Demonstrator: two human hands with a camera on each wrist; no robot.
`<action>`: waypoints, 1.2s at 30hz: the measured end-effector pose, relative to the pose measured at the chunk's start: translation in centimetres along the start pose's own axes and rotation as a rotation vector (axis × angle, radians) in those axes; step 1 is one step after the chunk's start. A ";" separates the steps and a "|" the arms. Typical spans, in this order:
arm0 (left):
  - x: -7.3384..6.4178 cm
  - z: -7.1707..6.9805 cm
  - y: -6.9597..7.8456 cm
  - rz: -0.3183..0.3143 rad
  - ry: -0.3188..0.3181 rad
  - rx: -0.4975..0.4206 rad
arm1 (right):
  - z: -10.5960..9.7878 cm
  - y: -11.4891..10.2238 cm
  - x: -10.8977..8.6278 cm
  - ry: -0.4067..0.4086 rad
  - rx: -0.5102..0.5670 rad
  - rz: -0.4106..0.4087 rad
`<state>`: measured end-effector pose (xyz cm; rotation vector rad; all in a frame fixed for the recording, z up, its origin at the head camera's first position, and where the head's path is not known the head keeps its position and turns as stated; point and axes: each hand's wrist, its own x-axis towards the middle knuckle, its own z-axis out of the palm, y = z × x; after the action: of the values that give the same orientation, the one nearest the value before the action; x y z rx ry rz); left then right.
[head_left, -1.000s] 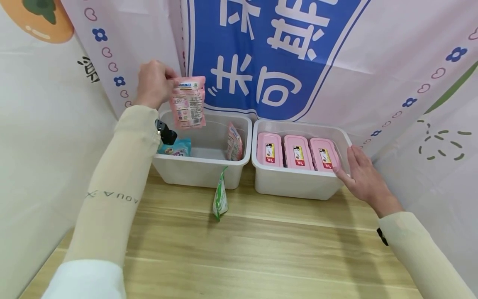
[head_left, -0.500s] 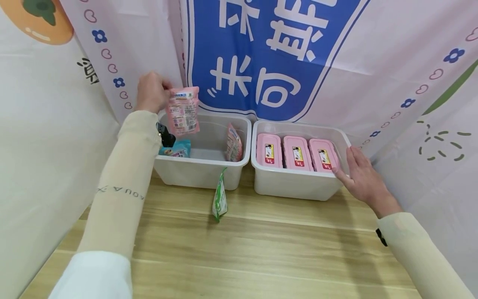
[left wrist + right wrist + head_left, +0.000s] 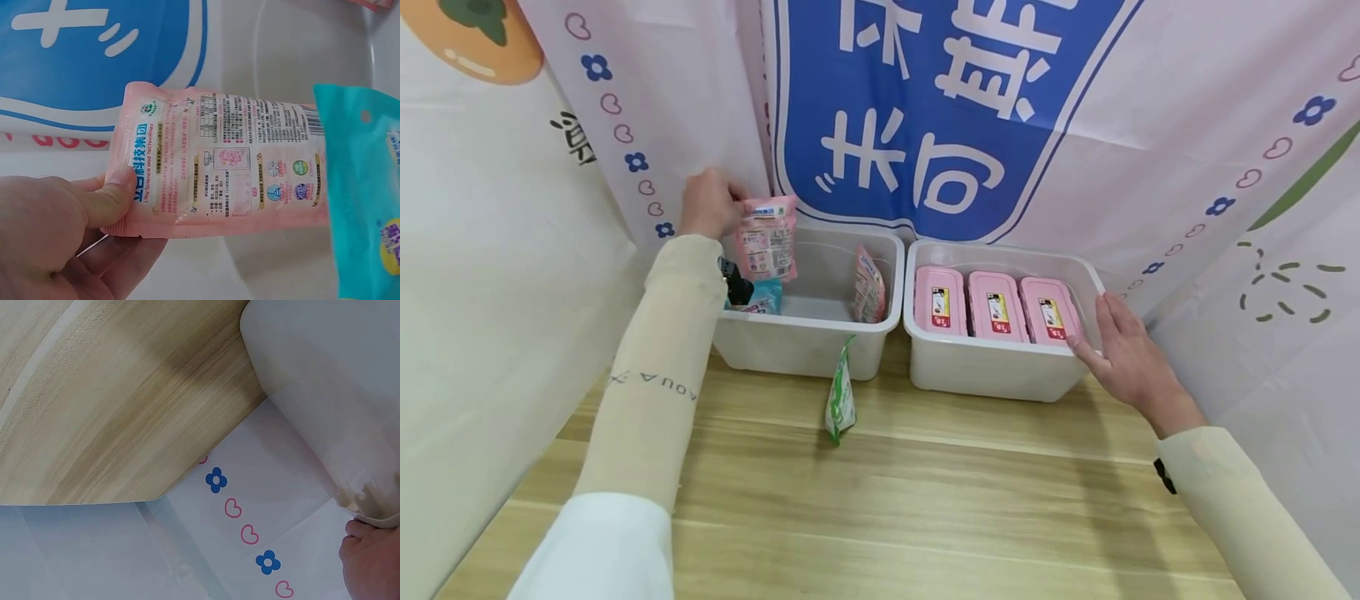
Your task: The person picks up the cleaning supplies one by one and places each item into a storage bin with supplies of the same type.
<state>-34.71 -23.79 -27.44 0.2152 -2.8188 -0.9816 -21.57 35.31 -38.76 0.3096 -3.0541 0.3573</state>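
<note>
My left hand (image 3: pixel 709 204) pinches a pink printed pouch (image 3: pixel 767 242) by its top edge, thumb over the front in the left wrist view. The pouch hangs with its lower part inside the left white bin (image 3: pixel 797 323). A teal pouch (image 3: pixel 766 297) leans at that bin's left, overlapping the pink one's lower end in the left wrist view (image 3: pixel 359 187). Another pink pouch (image 3: pixel 869 287) stands against the bin's right wall. My right hand (image 3: pixel 1131 358) rests at the right front corner of the right white bin (image 3: pixel 985 367), its fingers straight along the rim and thumb over the front edge.
Three pink lidded boxes (image 3: pixel 997 308) stand side by side in the right bin. A green and white pouch (image 3: pixel 841 398) stands on the wooden table (image 3: pixel 925 500) before the left bin. A printed cloth (image 3: pixel 700 92) hangs close behind both bins.
My left hand has come down and the pink pouch with it, from above the left bin to partly inside it. The right hand stays at the right bin's corner.
</note>
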 end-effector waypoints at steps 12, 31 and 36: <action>0.7 1.7 -1.4 -0.026 -0.078 0.007 | -0.4 0.0 -0.1 0.006 0.006 -0.001; 0.9 2.3 -2.5 -0.056 -0.173 0.017 | -0.4 -0.2 0.1 -0.017 -0.004 0.015; 0.7 2.5 -2.7 -0.081 -0.208 0.002 | -0.4 -0.2 0.0 -0.024 0.009 0.016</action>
<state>-35.64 -24.50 -30.98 0.2421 -3.0199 -1.0770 -21.50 35.20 -38.36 0.2919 -3.0814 0.3703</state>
